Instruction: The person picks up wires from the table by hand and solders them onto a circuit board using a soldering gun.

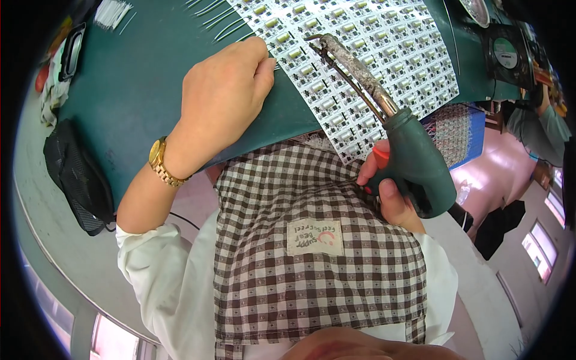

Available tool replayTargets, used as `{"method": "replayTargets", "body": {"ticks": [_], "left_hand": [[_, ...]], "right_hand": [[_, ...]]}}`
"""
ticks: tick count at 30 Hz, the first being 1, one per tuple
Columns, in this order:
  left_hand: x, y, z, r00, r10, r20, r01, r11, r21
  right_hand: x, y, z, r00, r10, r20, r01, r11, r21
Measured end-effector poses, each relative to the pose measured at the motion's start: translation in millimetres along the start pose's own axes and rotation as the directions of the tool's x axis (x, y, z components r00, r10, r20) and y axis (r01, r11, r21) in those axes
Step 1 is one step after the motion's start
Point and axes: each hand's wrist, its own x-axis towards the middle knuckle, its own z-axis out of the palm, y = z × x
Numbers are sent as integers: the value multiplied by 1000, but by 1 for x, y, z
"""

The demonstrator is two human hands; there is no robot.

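Two hands work at a white circuit panel lying on the green mat. The right hand, below the panel, is closed around a green soldering gun, whose tip rests on the panel. The left hand, curled loosely, presses the panel's left edge; whether it pinches anything cannot be told.

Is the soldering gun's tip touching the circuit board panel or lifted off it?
Cannot tell for sure. The soldering gun, held in the right hand, lies low over the circuit board panel, its tip overlapping the panel.

Green table bears white circuit panel, wire pieces.
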Motion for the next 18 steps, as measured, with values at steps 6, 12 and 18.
{"method": "replayTargets", "body": {"ticks": [6, 12, 18], "left_hand": [[1, 1, 0, 1000, 1, 17, -1, 1000, 0], [3, -10, -17, 992, 106, 71, -102, 993, -62], [11, -5, -49, 954, -298, 29, 292, 902, -317]], "right_hand": [[-3, 3, 16, 960, 76, -269, -35, 987, 156], [-4, 14, 21, 968, 55, -243, -16, 987, 160], [-11, 29, 27, 959, -3, -284, 44, 990, 136]]}}
